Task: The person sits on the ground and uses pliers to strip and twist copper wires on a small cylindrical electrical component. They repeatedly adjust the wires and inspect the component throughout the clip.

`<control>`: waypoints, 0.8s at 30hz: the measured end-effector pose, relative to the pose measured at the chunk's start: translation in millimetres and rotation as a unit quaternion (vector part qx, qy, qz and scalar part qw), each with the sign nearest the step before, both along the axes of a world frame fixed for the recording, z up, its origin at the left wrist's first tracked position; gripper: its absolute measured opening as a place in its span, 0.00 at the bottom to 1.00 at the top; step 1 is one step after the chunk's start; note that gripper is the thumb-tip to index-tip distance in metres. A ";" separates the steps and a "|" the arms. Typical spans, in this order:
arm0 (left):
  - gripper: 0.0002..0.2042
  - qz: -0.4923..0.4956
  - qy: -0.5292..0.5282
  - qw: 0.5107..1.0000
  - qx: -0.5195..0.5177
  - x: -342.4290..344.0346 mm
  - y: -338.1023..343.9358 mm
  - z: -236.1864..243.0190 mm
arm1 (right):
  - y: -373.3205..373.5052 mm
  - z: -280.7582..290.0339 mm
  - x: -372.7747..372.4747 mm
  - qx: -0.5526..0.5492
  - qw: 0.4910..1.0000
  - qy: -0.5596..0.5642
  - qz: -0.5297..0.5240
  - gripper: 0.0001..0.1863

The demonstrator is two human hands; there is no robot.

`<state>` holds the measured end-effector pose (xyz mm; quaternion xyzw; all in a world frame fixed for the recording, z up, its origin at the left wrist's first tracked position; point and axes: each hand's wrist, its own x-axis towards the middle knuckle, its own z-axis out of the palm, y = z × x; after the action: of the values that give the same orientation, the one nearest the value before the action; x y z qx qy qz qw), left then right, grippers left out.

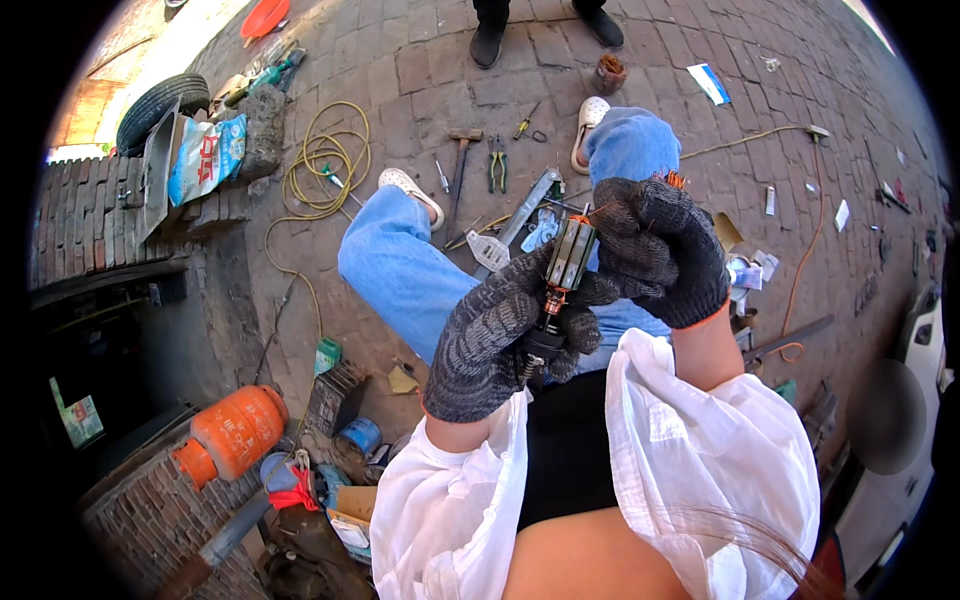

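White shirt (450, 525) nearest; gloved left hand (485, 340) grips motor armature (572, 255); gloved right hand (665, 245), just beside, curls around copper-coloured strands (676, 180).

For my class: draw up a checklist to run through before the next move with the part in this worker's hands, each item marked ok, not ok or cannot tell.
1. Left hand holds the cylindrical metal rotor with copper windings: ok.
2. Both hands covered by dark grey knitted gloves: ok.
3. Right hand has a secure hold on the thin orange copper strands: cannot tell; its fingers are curled, hiding any grip.
4. Rotor windings undamaged: cannot tell; too small to judge.
5. Green-and-black-handled metal pliers unobstructed on the brick paving: ok.
6. Paving between the shoes free of tools: not ok; the pliers lie there.
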<state>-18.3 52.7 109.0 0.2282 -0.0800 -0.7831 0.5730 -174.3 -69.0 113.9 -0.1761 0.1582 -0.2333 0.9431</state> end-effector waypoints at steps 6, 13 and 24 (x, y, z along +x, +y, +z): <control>0.31 0.036 -0.043 0.994 -0.089 -6.4 2.6 5.3 | -0.8 -2.9 -0.9 0.018 0.999 -0.014 -0.023 0.13; 0.33 0.042 -0.072 0.992 -0.091 -6.8 3.0 16.9 | -4.6 -9.1 -3.5 0.019 0.999 -0.040 -0.001 0.12; 0.39 0.095 -0.203 0.964 -0.142 -8.4 8.6 16.5 | -6.5 -12.3 -5.4 -0.092 0.981 0.170 -0.024 0.13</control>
<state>-26.6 61.3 125.5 0.3053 -0.2828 -0.6432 0.6427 -179.6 -75.5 101.6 -0.2957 0.2985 -0.2362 0.8761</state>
